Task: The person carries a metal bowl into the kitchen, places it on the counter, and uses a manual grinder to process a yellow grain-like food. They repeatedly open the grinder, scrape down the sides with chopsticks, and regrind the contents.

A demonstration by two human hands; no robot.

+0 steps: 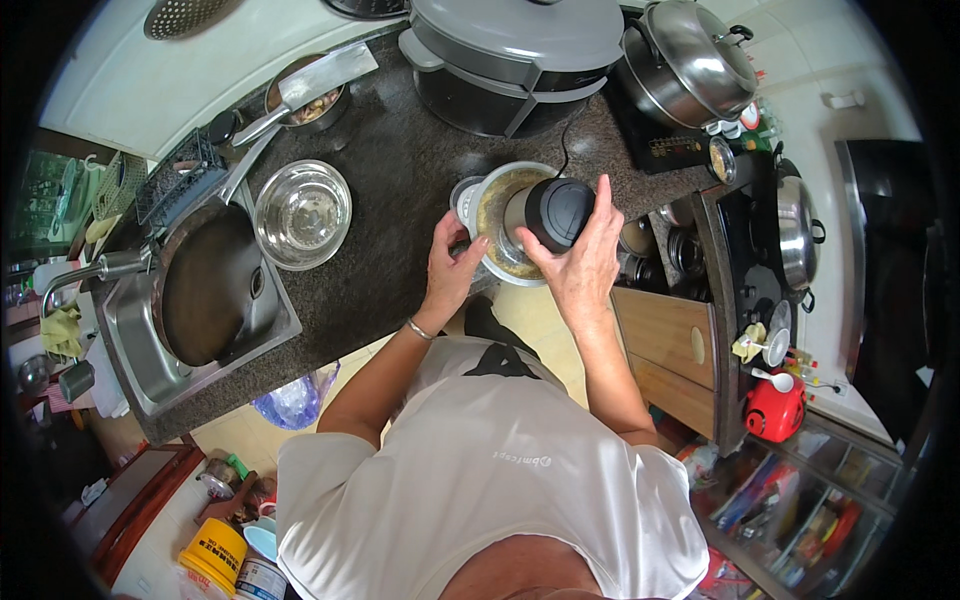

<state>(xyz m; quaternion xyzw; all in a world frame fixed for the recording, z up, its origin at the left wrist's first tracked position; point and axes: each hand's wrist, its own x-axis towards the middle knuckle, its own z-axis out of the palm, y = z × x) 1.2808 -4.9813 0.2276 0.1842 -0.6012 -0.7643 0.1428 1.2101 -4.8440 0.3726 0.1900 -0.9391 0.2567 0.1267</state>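
Observation:
My right hand (581,270) is closed around a corded electric chopper's motor unit, with its black cap (561,214) towards the camera and its silver body tilted over a bowl. The round bowl (487,196) has a pale rim and holds a yellowish, finely chopped mass. At the bowl's left side, my left hand (456,262) grips the rim between thumb and fingers. A small clear round container (463,191), partly hidden, sits against the bowl's far left side. The chopper's lower end cannot be made out clearly.
A metal bowl (303,215) stands left, beside the sink (135,360) with a wok (206,289) in it. A cleaver (330,75) lies across a pot (319,120) of food. Behind are a large grey cooker (510,45) and a lidded steel pot (686,67); a stove (757,247) is at right.

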